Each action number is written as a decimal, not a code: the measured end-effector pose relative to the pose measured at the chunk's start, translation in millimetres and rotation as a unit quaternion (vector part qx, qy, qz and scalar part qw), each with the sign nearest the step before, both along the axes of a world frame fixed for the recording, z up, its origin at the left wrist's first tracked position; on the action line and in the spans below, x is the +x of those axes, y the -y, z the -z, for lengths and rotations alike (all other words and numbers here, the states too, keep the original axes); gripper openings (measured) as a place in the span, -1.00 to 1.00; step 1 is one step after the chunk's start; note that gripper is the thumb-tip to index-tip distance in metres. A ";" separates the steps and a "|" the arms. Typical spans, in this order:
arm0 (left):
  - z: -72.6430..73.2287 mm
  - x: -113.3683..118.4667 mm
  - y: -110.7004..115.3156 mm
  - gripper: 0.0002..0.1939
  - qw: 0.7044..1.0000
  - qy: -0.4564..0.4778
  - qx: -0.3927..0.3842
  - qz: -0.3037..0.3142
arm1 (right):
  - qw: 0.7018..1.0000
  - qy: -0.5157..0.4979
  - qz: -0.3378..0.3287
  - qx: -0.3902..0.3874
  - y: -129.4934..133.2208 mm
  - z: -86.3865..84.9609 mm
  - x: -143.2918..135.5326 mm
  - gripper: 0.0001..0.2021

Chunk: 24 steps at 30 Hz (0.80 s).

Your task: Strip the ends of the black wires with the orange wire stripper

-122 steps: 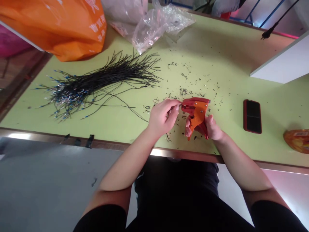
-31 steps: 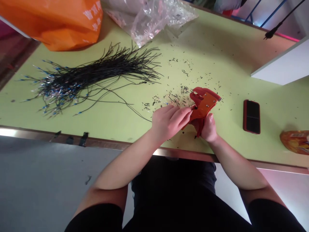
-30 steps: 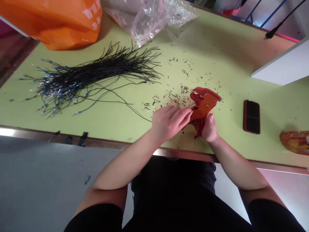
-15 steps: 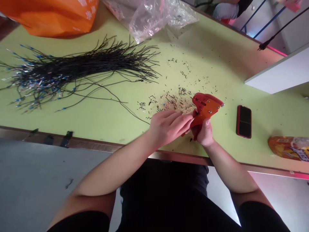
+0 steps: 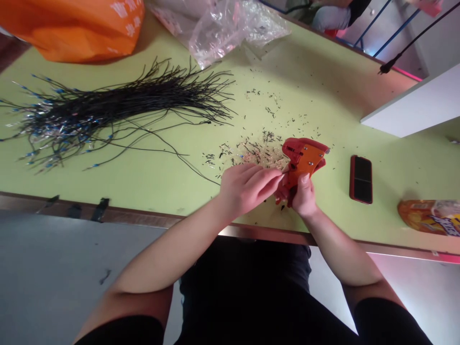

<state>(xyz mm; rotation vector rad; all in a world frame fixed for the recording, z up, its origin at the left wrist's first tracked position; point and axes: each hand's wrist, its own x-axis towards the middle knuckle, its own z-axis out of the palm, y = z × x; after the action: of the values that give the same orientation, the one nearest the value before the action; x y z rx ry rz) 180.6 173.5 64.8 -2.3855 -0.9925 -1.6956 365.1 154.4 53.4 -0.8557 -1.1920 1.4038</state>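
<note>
Shifted since about four seconds earlier, the fingertips of the left hand (image 5: 240, 189) had been brought from the nose of the hand tool (image 5: 309, 159) down to its inner side, just below the nose. The left hand's grip was pressed together there; whether a wire end was pinched in it could not be told. The red-and-orange tool was held above the desk (image 5: 172, 187) in the right hand (image 5: 305, 195), with its grip closed around the handles, the thumb laid on the orange side and the nose pointed toward ten o'clock.

From the tool, a long bundle of black wires (image 5: 129, 98) was spread between nine and ten o'clock, with blue tips at its far left end. One loose strand was trailed from it to the left wrist. Small clippings (image 5: 264, 148) were scattered from nine o'clock round to twelve. Clear plastic bags (image 5: 219, 36) were seen toward eleven o'clock and an orange bag (image 5: 79, 31) toward ten. A phone (image 5: 361, 179) was laid between three and four o'clock, and an orange bottle (image 5: 427, 216) toward four, partly cut off. A white panel (image 5: 413, 105) was placed between two and three o'clock.
</note>
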 end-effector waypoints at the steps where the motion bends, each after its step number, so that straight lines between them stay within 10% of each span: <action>1: -0.8 -1.5 -1.0 -0.98 1.000 0.015 -0.018 0.000 | 1.000 -0.003 -0.014 -0.012 -2.4 -2.5 2.4 -0.40; 12: -1.6 -13.9 -14.2 -0.79 0.964 0.164 -0.208 0.017 | 0.972 -0.037 -0.219 -0.073 -19.1 -8.8 26.7 -0.17; 24: 3.5 -13.4 -12.2 -0.83 0.970 0.139 -0.197 0.030 | 0.965 -0.005 -0.250 -0.073 -17.5 -9.3 26.8 -0.18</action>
<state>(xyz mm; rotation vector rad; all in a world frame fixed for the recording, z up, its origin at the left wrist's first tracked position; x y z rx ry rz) 167.3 185.7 61.4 -2.4635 -1.4324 -2.0671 391.8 171.9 62.7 -0.6686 -1.3673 1.9204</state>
